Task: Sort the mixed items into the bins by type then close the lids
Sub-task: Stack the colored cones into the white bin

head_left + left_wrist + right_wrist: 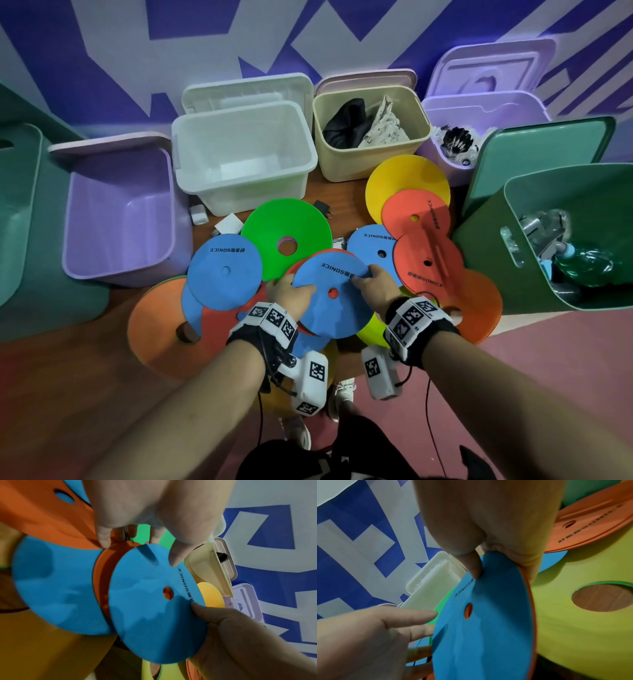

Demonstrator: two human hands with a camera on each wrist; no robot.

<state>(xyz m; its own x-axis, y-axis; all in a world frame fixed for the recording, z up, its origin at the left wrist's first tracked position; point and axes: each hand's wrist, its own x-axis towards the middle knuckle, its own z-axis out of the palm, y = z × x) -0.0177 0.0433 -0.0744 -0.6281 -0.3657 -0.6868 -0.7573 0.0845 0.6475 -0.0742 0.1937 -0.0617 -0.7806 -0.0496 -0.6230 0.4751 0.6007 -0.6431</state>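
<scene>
left hand (pixel 289 294) grip pinching blue disc (pixel 337 315) rim, thumb on top, right hand (pixel 375 287) grip pinching opposite rim, disc tilted, in front of white bin (pixel 246 186), left wrist view alone shows fingers (pixel 103 538) reaching underneath, orange disc (pixel 101 577) just below

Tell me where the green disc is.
Head view, centre: the green disc lies just before the white bin, beyond the held blue disc.

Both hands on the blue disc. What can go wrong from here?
1. An orange disc sits under the blue disc; the right hand pinches both, the left hand maybe only blue, so orange may slip out.
2. Lifting could nudge the green disc onto the black adapter, hiding it.
</scene>
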